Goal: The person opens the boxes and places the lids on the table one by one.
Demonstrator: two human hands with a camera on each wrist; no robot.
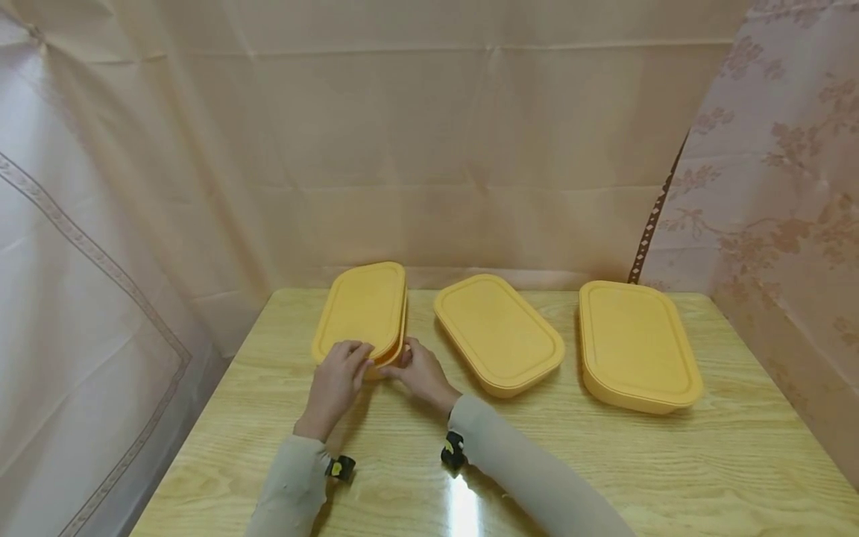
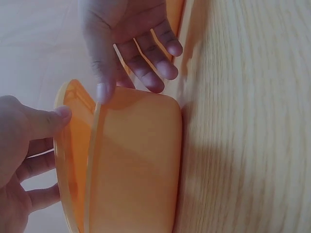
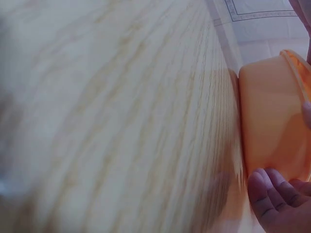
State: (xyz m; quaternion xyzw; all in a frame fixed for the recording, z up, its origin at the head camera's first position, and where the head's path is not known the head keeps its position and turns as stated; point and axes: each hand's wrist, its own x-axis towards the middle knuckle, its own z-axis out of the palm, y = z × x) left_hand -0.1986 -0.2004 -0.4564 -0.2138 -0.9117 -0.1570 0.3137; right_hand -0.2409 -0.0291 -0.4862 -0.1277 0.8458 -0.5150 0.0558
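Three orange lidded boxes stand in a row on the wooden table. My left hand pinches the near edge of the left box's lid, which is raised and gapes from the box. In the left wrist view the left hand has its thumb on the lid rim and its fingers behind it. My right hand holds the near right corner of the left box. There the right hand sets its thumb at the rim and lays its fingers along the box wall.
The middle box and the right box lie closed to the right of my hands. Draped cloth hangs behind and at both sides of the table. Bare tabletop stretches toward me.
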